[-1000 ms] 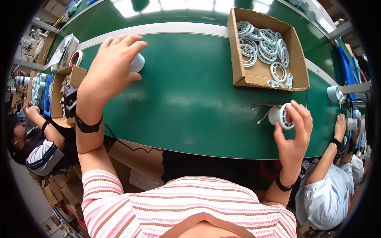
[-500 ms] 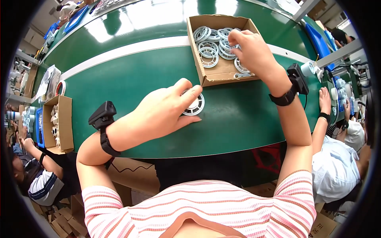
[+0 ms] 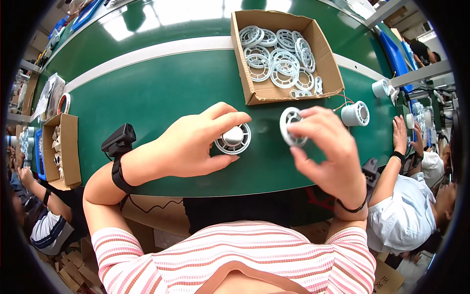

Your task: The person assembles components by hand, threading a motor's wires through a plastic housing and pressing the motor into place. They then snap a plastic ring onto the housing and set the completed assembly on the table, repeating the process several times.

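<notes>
On the green table, my left hand (image 3: pixel 196 139) curls its thumb and fingers around a round, spoked grey part with a silvery domed centre (image 3: pixel 233 137). To the right of it, my right hand (image 3: pixel 328 147) pinches a pale blue spoked plastic ring (image 3: pixel 292 126) between thumb and fingers. The ring is tilted nearly on edge, slightly blurred, and apart from the part at my left hand. Beyond both hands stands an open cardboard box (image 3: pixel 250 93) with several similar pale rings (image 3: pixel 285 66) and a couple of small pale pieces in it.
A pale cylindrical motor-like part with wires (image 3: pixel 356 113) lies right of my right hand; another white cylinder (image 3: pixel 380 88) is farther right. At the left edge stands a cardboard box of small parts (image 3: pixel 71 152). A co-worker's hand (image 3: pixel 400 133) rests on the table at right.
My right hand has come out of the cardboard box toward me with a ring in its fingers. The cylindrical part it was hiding now shows. My left hand has barely shifted.
</notes>
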A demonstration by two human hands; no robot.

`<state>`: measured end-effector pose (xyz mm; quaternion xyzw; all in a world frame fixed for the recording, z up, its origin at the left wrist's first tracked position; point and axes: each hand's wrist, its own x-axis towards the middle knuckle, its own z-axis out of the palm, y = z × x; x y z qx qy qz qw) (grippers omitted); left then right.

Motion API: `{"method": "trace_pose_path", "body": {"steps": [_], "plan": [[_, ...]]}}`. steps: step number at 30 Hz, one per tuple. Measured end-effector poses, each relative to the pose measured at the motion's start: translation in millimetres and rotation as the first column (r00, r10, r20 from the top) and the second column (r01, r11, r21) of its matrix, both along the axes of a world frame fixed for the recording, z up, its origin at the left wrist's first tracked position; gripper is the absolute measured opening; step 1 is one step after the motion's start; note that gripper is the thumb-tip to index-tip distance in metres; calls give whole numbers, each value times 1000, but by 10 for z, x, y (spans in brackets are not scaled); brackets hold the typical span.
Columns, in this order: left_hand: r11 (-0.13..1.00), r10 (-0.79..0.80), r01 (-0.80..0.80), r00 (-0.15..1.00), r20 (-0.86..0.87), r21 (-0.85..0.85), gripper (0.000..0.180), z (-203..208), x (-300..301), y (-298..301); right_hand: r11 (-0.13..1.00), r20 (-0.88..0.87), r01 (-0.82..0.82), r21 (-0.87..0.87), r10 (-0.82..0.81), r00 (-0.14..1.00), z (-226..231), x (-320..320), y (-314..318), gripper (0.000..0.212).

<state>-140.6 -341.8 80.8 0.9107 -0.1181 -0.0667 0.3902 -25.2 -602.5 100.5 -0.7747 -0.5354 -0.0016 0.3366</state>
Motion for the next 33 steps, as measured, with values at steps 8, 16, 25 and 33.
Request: {"method": "trace_pose_path", "body": {"steps": [8, 16, 25, 33], "plan": [[902, 12, -120, 967, -254, -414, 63, -213, -24, -45, 996, -243, 72, -56, -83, 966, -457, -307, -93, 44], [721, -77, -279, 877, -474, -634, 66, -300, -27, -121, 995, -407, 59, 79, -22, 913, -599, -209, -99, 62], [610, -83, -295, 899, -430, -735, 66, -450, -86, -255, 982, -317, 39, 184, 22, 948, -410, -478, 299, 71], [648, -137, -249, 892, -432, -719, 64, -416, -77, -196, 990, -352, 31, 141, 21, 936, -411, -469, 294, 72]]}}
